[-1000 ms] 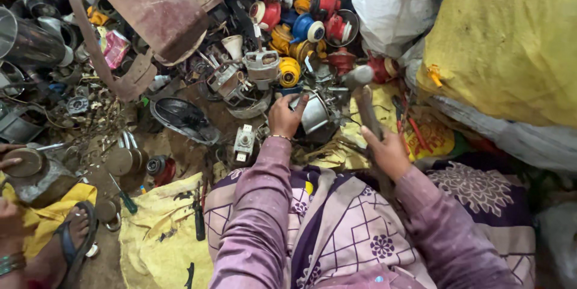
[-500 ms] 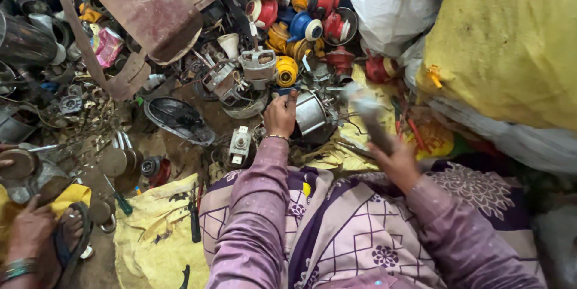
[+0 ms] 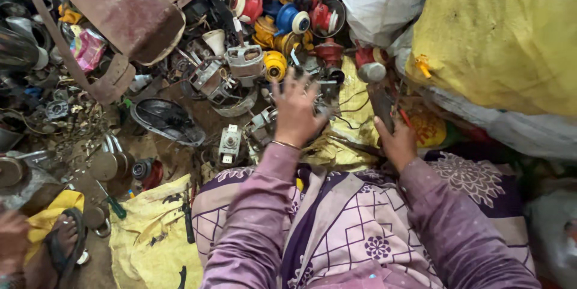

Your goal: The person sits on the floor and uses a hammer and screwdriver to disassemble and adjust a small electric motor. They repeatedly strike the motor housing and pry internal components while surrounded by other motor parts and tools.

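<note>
Head view. Sorting of scrap motor parts on the floor, judged mid-pick: left hand [image 3: 296, 115] spread flat, fingers splayed, palm down, hovering over or resting on a small metal motor part [image 3: 262, 122] at centre of frame; grip open, nothing enclosed. Right hand [image 3: 396, 140] at 3 o'clock from the left, wrapped around a dark hammer-like tool [image 3: 381, 104], metal head [image 3: 371, 71] pointing to 12 o'clock; grip closed on the handle. Both forearms extended forward from the lap, sleeves purple. Yellow cloth [image 3: 348, 139] beneath both hands. Grey motor housing [image 3: 246, 60] at 11 o'clock, well apart. Next move, as judged: closing of left fingers to steady the part. Another person's sandalled foot [image 3: 60, 247] at 8 o'clock.
</note>
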